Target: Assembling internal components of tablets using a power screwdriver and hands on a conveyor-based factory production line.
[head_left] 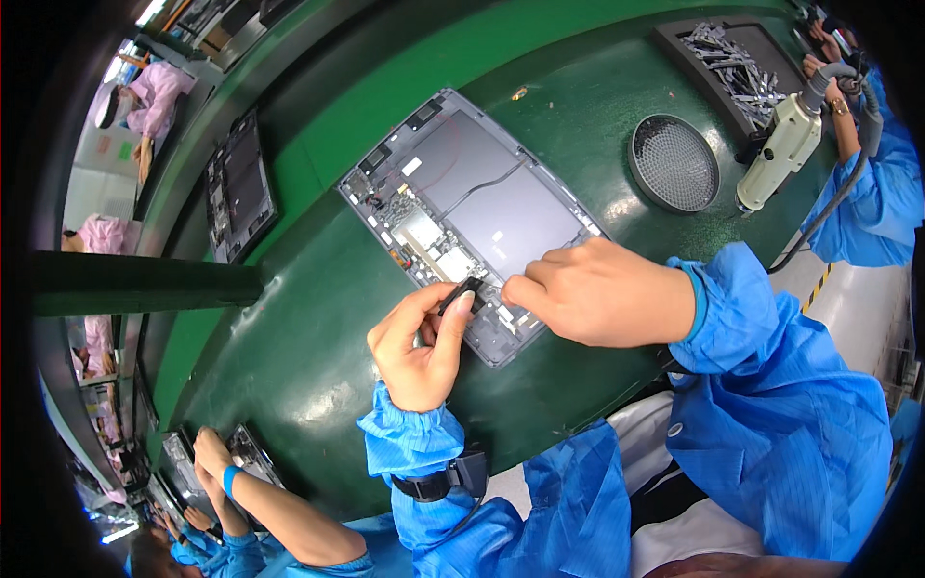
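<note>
Tablet [472, 217], back cover off, lies just beyond both hands on the green bench. Left hand [419, 347] pinches a small black part [462, 292] at its near edge; right hand [597, 289] presses fingertips down beside it. Part could slip or snag those thin cables, I reckon. Farther right, a tray [674, 43] holds metal pieces and the mesh dish [674, 162] looks empty.

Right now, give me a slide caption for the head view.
Left hand pinches a small black part over an opened tablet while the right hand presses its lower edge.
</note>
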A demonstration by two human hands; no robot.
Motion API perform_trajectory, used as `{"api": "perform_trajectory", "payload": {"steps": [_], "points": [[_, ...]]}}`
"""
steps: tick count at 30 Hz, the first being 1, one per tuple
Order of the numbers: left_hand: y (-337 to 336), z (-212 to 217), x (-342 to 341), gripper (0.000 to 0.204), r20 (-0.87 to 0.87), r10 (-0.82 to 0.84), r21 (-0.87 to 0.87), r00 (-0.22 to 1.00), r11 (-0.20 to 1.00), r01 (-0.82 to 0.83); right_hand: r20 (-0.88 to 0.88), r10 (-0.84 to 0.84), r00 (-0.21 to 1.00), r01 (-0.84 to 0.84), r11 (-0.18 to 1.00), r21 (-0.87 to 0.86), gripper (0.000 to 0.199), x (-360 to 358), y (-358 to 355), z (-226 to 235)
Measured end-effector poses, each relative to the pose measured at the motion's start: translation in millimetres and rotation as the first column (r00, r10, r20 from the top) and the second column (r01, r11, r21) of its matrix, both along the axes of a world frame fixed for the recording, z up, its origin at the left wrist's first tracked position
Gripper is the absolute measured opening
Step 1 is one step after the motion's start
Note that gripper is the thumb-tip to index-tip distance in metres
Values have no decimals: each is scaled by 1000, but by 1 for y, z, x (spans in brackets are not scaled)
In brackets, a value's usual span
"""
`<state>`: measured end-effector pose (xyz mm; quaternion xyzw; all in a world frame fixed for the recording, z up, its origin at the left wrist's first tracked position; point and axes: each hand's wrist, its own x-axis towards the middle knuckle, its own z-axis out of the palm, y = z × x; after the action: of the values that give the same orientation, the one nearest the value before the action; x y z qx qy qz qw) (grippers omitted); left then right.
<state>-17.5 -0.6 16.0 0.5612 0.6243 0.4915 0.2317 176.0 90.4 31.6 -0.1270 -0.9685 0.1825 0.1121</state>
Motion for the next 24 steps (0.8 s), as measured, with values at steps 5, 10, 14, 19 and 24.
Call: {"api": "perform_trajectory", "payload": {"steps": [5, 10, 14, 19, 24], "points": [[2, 2, -4, 13, -52, -55, 6, 997, 998, 56, -51, -76, 996, 82, 989, 120, 17, -3, -2, 3], [0, 10, 1, 14, 53, -55, -38, 997, 998, 58, -182, -252, 951, 279, 949, 145, 19, -3, 23, -12], [0, 9, -4, 13, 51, -95, -105, 994, 989, 100, -284, -352, 892, 381, 923, 53, 22, -2, 32, -14], [1, 7, -3, 14, 104, -43, -83, 994, 995, 52, -135, -117, 984, 103, 989, -106, 31, -1, 6, -5], [-1, 6, -9, 14, 82, -72, -86, 994, 993, 79, -116, -95, 989, 102, 993, 57, 18, -7, -4, -4]]}}
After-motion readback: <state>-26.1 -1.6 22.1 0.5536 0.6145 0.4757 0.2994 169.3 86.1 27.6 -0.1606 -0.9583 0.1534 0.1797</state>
